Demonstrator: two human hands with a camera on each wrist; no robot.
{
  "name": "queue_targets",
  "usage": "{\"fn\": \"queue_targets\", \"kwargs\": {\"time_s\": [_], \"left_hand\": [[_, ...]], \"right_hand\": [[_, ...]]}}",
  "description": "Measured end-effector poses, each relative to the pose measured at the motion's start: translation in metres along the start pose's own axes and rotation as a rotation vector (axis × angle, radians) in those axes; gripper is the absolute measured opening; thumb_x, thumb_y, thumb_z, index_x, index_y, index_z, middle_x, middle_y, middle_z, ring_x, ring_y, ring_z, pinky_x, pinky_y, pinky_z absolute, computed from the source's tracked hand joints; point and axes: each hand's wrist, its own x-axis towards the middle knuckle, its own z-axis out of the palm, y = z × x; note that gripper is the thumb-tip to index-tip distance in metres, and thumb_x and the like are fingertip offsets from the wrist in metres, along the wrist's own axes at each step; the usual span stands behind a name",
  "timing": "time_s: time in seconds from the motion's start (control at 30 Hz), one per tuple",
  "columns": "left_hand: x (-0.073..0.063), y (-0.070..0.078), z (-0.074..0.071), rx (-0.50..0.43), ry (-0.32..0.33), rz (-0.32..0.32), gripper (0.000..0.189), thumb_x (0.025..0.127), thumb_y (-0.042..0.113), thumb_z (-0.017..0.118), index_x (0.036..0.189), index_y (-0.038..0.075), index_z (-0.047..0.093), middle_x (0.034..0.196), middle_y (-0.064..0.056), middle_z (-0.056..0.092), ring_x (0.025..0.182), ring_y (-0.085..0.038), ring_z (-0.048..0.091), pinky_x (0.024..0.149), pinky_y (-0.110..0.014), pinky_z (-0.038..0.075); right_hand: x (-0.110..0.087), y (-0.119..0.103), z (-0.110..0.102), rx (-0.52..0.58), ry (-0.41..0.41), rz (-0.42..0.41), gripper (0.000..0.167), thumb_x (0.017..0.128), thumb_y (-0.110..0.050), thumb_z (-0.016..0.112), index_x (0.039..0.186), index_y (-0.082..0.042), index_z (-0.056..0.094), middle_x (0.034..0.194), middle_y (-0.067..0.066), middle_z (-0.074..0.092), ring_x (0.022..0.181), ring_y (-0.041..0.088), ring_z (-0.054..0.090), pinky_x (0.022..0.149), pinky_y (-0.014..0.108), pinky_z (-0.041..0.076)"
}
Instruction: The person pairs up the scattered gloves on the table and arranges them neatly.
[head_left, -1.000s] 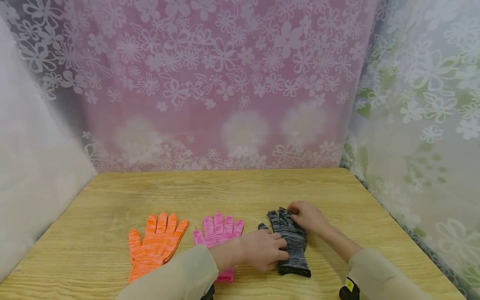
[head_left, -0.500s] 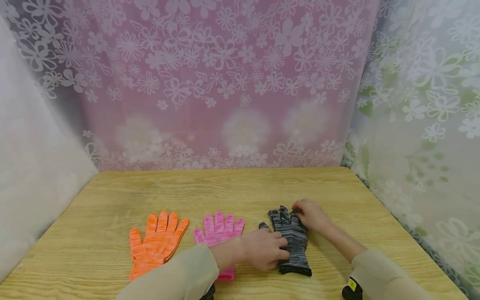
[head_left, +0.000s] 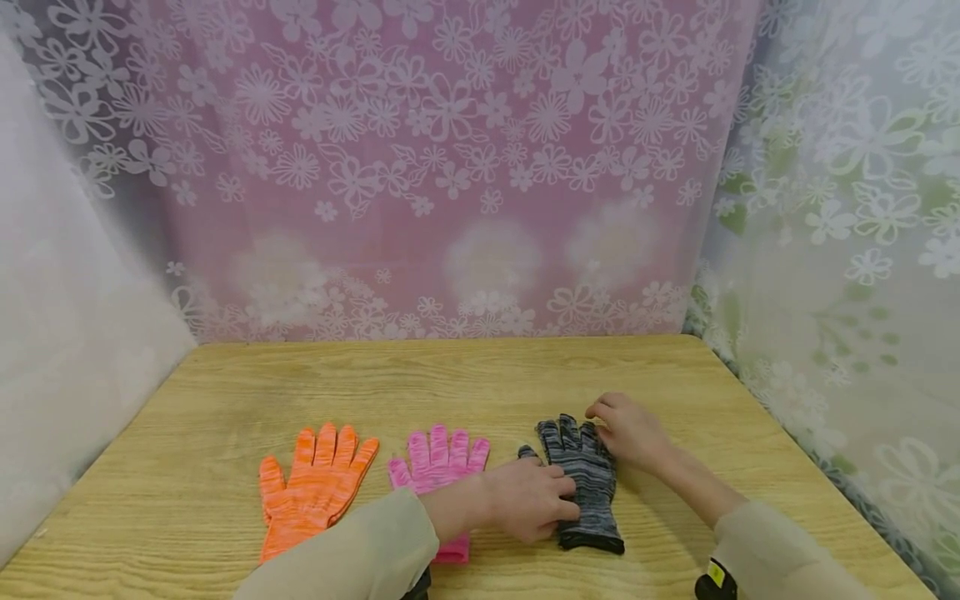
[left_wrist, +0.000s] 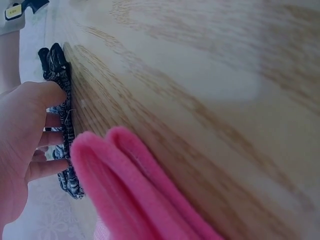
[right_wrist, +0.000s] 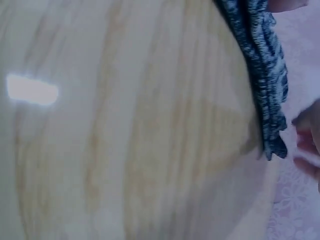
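Note:
A black-and-grey knit glove [head_left: 592,487] lies on the wooden table, fingers pointing away and its black cuff toward the front. My left hand [head_left: 528,498] rests on its left side, the extended fingers touching the fabric, as the left wrist view also shows. Beside the glove's far right fingers hovers my right hand [head_left: 633,435], fingers loosely bent. In the right wrist view a small gap separates that hand [right_wrist: 309,145] from the glove's fingertips. A pink glove [head_left: 435,468] lies under my left forearm, partly hidden; its cuff [left_wrist: 125,185] looms large in the left wrist view.
An orange glove [head_left: 318,483] lies at the left, its lower part covered by my left sleeve [head_left: 352,550]. Wood-grained tabletop [head_left: 450,375] stretches behind the gloves. Floral curtains [head_left: 450,167] hang behind the table and on both sides.
My right hand has slid along the grey glove's fingertips toward the right and come away from them. The glove's right fingers now show more fully. My left hand has stayed in place.

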Motion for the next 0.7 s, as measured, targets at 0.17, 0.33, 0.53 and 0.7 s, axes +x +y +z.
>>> {"fn": "queue_targets", "kwargs": {"time_s": [0.17, 0.33, 0.53, 0.7], "left_hand": [[0.0, 0.0, 0.0, 0.006, -0.001, -0.001, 0.025, 0.093, 0.035, 0.05, 0.117, 0.032, 0.058, 0.105, 0.011, 0.051, 0.093, -0.005, 0.047, 0.071, -0.022, 0.043], [0.001, 0.0, 0.0, -0.011, -0.023, 0.001, 0.027, 0.094, 0.035, 0.049, 0.12, 0.032, 0.056, 0.108, 0.01, 0.051, 0.095, -0.005, 0.047, 0.074, -0.023, 0.044], [0.001, 0.0, 0.0, -0.019, -0.015, 0.007, 0.027, 0.094, 0.035, 0.049, 0.119, 0.032, 0.057, 0.106, 0.01, 0.051, 0.093, -0.005, 0.047, 0.071, -0.022, 0.043], [0.0, -0.001, 0.0, -0.02, 0.007, 0.006, 0.027, 0.093, 0.035, 0.051, 0.119, 0.031, 0.057, 0.106, 0.01, 0.051, 0.093, -0.005, 0.047, 0.071, -0.021, 0.043]], "right_hand": [[-0.002, 0.001, -0.005, 0.038, -0.094, -0.271, 0.016, 0.074, -0.01, 0.073, 0.089, -0.01, 0.066, 0.088, 0.002, 0.059, 0.076, 0.016, 0.058, 0.063, 0.029, 0.048], [-0.009, 0.006, -0.003, 0.011, -0.161, -0.312, 0.017, 0.078, -0.019, 0.072, 0.092, -0.012, 0.066, 0.091, 0.001, 0.06, 0.078, 0.015, 0.059, 0.066, 0.032, 0.049], [-0.013, 0.013, 0.0, 0.002, -0.142, -0.361, 0.015, 0.079, -0.019, 0.071, 0.09, -0.013, 0.065, 0.091, 0.0, 0.059, 0.079, 0.015, 0.057, 0.068, 0.033, 0.048], [-0.009, 0.01, -0.002, 0.062, -0.131, -0.289, 0.01, 0.08, -0.016, 0.07, 0.088, -0.013, 0.065, 0.089, -0.002, 0.059, 0.076, 0.012, 0.057, 0.064, 0.031, 0.048]]}}
